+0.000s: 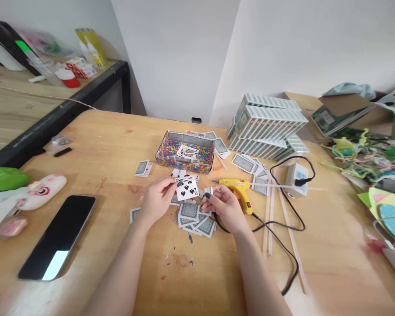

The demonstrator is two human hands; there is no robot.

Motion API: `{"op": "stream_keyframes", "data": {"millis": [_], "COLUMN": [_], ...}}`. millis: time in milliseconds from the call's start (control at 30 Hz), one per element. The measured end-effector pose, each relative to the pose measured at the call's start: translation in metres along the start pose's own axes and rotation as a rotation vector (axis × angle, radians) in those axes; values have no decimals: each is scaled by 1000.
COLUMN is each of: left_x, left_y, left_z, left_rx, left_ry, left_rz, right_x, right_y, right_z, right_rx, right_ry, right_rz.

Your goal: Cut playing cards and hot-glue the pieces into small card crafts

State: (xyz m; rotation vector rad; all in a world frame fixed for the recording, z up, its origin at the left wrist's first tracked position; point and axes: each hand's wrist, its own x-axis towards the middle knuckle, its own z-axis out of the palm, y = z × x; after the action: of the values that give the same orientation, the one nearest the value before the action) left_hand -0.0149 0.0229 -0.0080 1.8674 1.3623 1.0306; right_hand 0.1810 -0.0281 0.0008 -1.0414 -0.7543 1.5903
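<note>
My left hand [158,197] pinches a playing card [187,190], an eight of spades, by its left edge, face toward me. Close on its right, my right hand [224,206] is closed with thumb and fingers together on another playing card [208,190], of which only a small part shows. Below both hands lies a loose pile of playing cards [197,218], mostly backs up. Just beyond them stands an open box [184,166] with a multicoloured speckled inside and card-backed walls; a face card [187,151] lies in it. A few face-up cards lie against its near side.
A yellow glue gun [238,186] lies right of my right hand, its black cord looping past clear glue sticks [291,237] to a white power strip [296,180]. Stacked card boxes [266,125] stand at the back right. A phone [59,237] lies at left.
</note>
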Motion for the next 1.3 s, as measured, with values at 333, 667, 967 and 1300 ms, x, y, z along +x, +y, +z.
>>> {"op": "stream_keyframes", "data": {"millis": [333,667,967,1300], "left_x": [-1,-2,-3,-3], "left_y": [2,4,3,8], "left_z": [3,7,9,10], "left_rx": [5,-30,-30,-31], "left_ry": [-101,-163,-140,-174], "left_rz": [54,58,56,66], "right_x": [3,5,6,5], "right_y": [4,7,9,6], "right_z": [-6,-7,-10,-6], "right_rx": [-82,-155,-219,-155], "right_ry": [54,75,24,24], "right_rz": [33,36,60,86]}}
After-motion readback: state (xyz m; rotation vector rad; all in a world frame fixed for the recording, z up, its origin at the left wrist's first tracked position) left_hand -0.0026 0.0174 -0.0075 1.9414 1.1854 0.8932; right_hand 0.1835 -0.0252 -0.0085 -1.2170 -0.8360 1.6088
